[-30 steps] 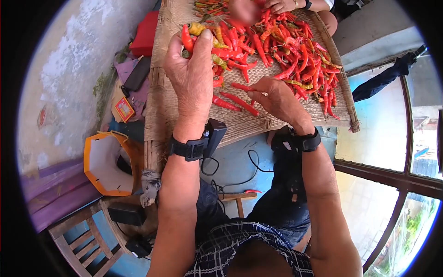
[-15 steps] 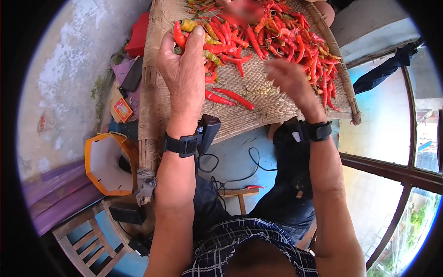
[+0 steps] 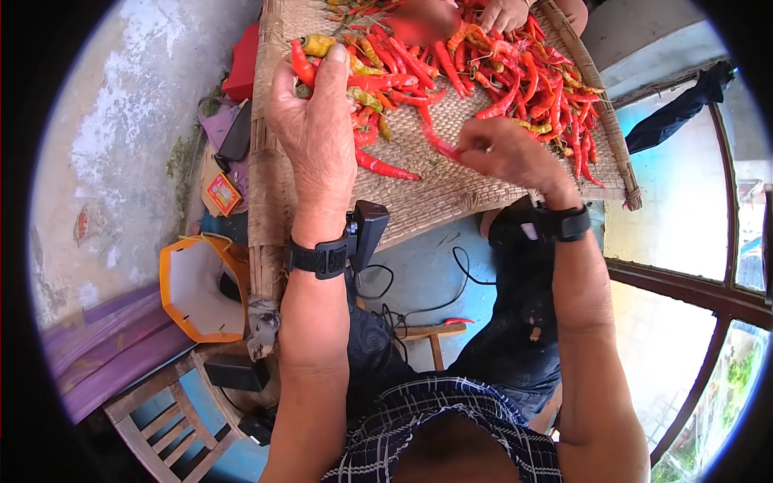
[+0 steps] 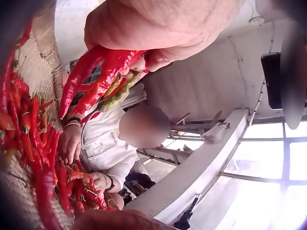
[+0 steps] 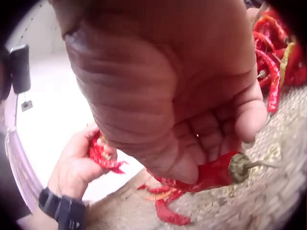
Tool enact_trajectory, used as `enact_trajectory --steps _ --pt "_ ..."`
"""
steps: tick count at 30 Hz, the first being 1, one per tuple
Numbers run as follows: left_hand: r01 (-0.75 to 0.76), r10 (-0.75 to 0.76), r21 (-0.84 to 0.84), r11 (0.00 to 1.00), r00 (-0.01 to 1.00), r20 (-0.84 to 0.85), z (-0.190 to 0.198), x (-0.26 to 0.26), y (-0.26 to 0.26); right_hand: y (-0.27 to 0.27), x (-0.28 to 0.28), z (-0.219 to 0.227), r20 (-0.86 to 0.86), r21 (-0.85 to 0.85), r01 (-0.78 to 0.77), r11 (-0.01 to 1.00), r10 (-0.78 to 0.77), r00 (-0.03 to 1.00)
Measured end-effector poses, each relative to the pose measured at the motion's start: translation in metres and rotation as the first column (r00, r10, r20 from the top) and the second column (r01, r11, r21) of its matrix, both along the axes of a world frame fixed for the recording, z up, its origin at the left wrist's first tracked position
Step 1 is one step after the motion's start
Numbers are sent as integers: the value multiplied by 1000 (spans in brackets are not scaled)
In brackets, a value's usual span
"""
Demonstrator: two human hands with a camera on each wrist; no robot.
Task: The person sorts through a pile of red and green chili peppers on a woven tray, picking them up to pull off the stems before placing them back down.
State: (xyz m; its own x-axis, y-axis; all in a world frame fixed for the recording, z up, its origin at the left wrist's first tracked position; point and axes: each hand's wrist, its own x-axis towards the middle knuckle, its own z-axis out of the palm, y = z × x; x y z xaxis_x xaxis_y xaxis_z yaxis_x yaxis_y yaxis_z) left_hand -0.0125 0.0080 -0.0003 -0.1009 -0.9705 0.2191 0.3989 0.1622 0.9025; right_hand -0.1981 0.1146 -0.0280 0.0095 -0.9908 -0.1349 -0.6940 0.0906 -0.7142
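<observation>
In the head view my left hand (image 3: 318, 137) grips a bunch of peppers at the mat's left side, with a red pepper (image 3: 303, 66) and a yellowish one (image 3: 317, 44) sticking out. The left wrist view shows several red peppers (image 4: 103, 79) hanging from that hand (image 4: 158, 24). My right hand (image 3: 515, 159), to the right, pinches one red pepper (image 3: 439, 143). In the right wrist view this pepper (image 5: 213, 173) lies between thumb and fingers, stem outward. A single red pepper (image 3: 386, 167) lies on the woven mat (image 3: 411, 209) between the hands.
A large heap of red peppers (image 3: 555, 105) covers the mat's right and far parts. Another person's hand (image 3: 506, 14) is at the far edge. An orange-rimmed box (image 3: 201, 290) and a wooden chair (image 3: 173, 419) stand at the lower left, a window (image 3: 660, 209) at the right.
My right hand, holding a pepper at first, swung right with loose fingers, then came back and pinched another. One of two loose peppers near the front has left its place. The left hand keeps its bunch.
</observation>
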Motion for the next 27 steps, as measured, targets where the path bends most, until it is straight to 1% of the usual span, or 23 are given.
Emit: enact_trajectory --steps 1,2,3,4,5,6,7,8,9,10,11,12,13,14,15,17,18,19,20,23,24,26,27 --pt "1 0 -6 1000 1000 13 -2 0 -1 4 -10 2 0 -1 -2 1000 2 1000" --pt "0 0 -13 1000 1000 25 -4 0 -2 6 -21 5 162 -21 98 995 -93 982" --pt "-1 1 -15 1000 1000 23 -5 0 -3 8 -31 7 319 -25 199 980 -181 930" --pt "32 -32 10 999 999 26 -5 -1 -3 11 -43 7 387 -94 324 941 -265 883" --pt "68 -69 36 997 997 29 -5 -3 -2 12 -52 6 458 -153 449 880 -339 822" --pt "73 -74 34 997 997 26 -7 -3 -2 6 -56 -1 590 -249 652 716 -422 688" --pt "157 -164 104 982 985 58 -10 -3 -3 8 -63 -5 589 -251 655 713 -424 688" --pt "236 -254 175 956 963 87 -11 -4 -3 6 -62 -4 351 -458 680 573 -586 730" --pt "241 -259 173 955 962 88 -11 -5 -1 5 -61 -3 116 -658 611 440 -743 659" --pt "305 -330 224 925 940 84 -11 -7 2 4 -57 -4 81 -644 548 533 -665 742" --pt "367 -400 275 889 913 76 -10 -9 4 3 -37 5 189 -520 535 665 -521 832" --pt "433 -462 283 856 886 43 -13 -10 5 0 -15 5 296 -453 501 737 -406 865" --pt "443 -473 280 852 880 46 -14 -11 6 -7 -8 -12 310 -469 428 773 -310 899" --pt "480 -520 309 821 852 58 -15 -11 8 -6 11 -2 470 -273 419 866 -259 844" --pt "513 -564 339 789 823 68 -16 -12 9 -12 23 -9 496 -316 391 864 -201 845" --pt "525 -576 332 784 814 73 -20 -15 10 -13 30 -4 523 -200 306 931 -163 837" --pt "512 -564 310 801 818 109 -21 -15 10 -15 29 -4 524 -203 311 929 -165 835" --pt "497 -550 286 819 822 145 -21 -14 10 -18 28 -5 489 -187 271 944 -150 859" --pt "474 -539 313 823 825 171 -19 -13 11 -20 27 -6 455 -167 232 958 -134 881" --pt "511 -560 296 807 821 109 -26 -14 7 -19 26 -11 451 -235 206 950 -81 889" --pt "516 -564 291 806 819 110 -25 -14 8 -19 24 -11 449 -240 210 948 -84 889" --pt "435 -493 278 857 848 192 -19 -14 12 -15 17 -5 443 -222 340 914 -216 870" --pt "442 -497 272 855 847 187 -19 -15 12 -13 11 -3 436 -227 343 911 -220 872"
